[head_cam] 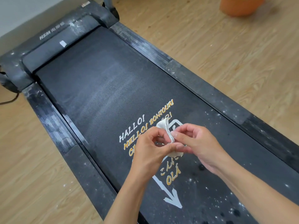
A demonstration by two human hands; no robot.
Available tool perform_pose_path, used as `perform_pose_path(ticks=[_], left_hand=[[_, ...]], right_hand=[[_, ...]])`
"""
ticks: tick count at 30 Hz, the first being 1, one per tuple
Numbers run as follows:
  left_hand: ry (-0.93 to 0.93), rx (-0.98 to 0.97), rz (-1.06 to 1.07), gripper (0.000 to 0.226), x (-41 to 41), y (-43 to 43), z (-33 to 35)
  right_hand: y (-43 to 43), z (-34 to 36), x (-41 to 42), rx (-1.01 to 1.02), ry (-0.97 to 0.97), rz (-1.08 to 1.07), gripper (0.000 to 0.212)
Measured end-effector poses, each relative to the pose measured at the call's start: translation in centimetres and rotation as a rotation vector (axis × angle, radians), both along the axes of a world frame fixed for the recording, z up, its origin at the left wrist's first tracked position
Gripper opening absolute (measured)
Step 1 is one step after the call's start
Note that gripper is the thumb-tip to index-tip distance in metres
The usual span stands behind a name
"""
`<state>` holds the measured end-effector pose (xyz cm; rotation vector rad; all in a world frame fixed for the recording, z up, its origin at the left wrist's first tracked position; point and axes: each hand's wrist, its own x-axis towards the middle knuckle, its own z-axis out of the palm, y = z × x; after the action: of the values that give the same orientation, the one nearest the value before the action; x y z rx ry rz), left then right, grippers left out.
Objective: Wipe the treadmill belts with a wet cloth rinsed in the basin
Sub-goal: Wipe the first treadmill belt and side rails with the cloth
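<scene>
Both hands pinch the small bunched white cloth (163, 126) between them: the left hand (149, 148) with fingers curled on its near side, the right hand (198, 143) nipping its ribbed edge with thumb and fingertips. The cloth is held over the black rubber treadmill belt (90, 75), whose long axis runs away to the upper left, grey with dust beyond the hands. The orange plastic basin (239, 7) stands well apart on the wooden floor (210, 46), on the right hand's side
</scene>
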<state>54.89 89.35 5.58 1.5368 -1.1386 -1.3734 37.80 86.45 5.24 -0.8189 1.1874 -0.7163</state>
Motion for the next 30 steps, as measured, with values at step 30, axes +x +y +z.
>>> perform_pose_path(ticks=[30], left_hand=[[-0.31, -0.245, 0.099, 0.013, 4.2, -1.4, 1.4]], right_hand=[[-2.1, -0.3, -4.5, -0.463, 0.513, 0.084, 0.027]])
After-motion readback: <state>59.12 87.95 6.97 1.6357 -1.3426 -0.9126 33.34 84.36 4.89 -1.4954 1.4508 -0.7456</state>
